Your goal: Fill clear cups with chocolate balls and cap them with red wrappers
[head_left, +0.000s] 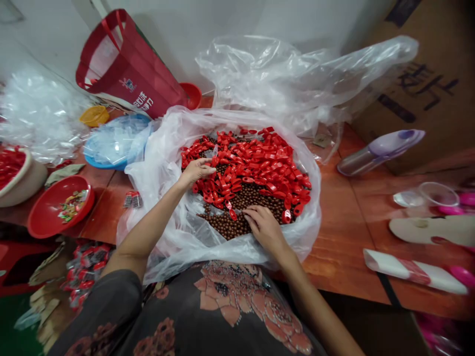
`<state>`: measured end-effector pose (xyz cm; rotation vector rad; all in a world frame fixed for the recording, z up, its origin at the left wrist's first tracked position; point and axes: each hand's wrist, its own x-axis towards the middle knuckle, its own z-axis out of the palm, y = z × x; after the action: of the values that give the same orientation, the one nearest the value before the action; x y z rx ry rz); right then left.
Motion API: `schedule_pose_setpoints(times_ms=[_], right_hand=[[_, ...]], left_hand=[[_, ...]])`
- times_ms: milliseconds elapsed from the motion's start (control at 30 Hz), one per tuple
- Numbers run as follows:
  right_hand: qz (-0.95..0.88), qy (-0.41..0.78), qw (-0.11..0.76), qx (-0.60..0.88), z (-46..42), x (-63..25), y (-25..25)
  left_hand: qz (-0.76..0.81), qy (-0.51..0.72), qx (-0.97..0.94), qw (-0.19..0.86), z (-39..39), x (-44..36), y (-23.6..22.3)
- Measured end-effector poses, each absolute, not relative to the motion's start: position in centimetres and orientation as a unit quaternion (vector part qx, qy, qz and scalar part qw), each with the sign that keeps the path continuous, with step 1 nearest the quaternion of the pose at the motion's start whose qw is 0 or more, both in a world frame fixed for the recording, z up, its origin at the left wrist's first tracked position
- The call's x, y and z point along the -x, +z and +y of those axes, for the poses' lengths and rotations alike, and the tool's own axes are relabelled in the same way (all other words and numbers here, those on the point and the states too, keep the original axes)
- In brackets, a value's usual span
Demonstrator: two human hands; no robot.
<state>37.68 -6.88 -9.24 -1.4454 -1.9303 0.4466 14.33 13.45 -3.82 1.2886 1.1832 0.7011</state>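
A white, translucent plastic bag (297, 232) lies spread open in front of me, holding small brown balls (226, 226) and a heap of red plastic pieces (256, 158). My left hand (196, 173) reaches over the bag's left part, fingertips closed at a small red piece with a clear plastic part (214, 151) above it. At the near side, my right hand (264, 225) rests on the brown balls with its fingers bent together; whatever is in the fingertips is too small to make out. A loose red piece (232, 214) lies just left of those fingers.
Left of the bag are a blue basin (111, 164) of clear plastic pieces and a red bowl (40, 212). A maroon tote bag (148, 74) stands behind. At right are a purple-lidded bottle (378, 153), a white roll (438, 279) and a cardboard box (438, 49).
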Motion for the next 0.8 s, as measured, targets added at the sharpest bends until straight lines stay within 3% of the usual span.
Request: schedule_pose_setpoints(times_ms=[100,233,300,633,800], right_hand=[[-0.738,0.181,0.337,0.556,-6.9,-37.6,-9.1],[-0.737,0.179,0.339,0.556,-7.1,-37.7,-9.2],[-0.736,0.178,0.342,0.557,-7.1,-37.6,-9.2],[-0.694,0.144,0.367,0.603,-7.9,-38.4,-8.4],[-0.627,0.131,0.388,0.663,-8.1,-41.2,-7.6]], left_hand=[[0.534,0.260,-0.616,0.517,12.1,-13.9,-3.7],[0.604,0.150,-0.736,0.265,13.8,-13.7,-3.3],[0.621,0.147,-0.745,0.196,15.6,-14.2,-3.0],[0.634,0.175,-0.712,0.246,20.6,-17.4,-4.7],[0.580,0.287,-0.733,0.209,17.5,-16.4,-3.3]])
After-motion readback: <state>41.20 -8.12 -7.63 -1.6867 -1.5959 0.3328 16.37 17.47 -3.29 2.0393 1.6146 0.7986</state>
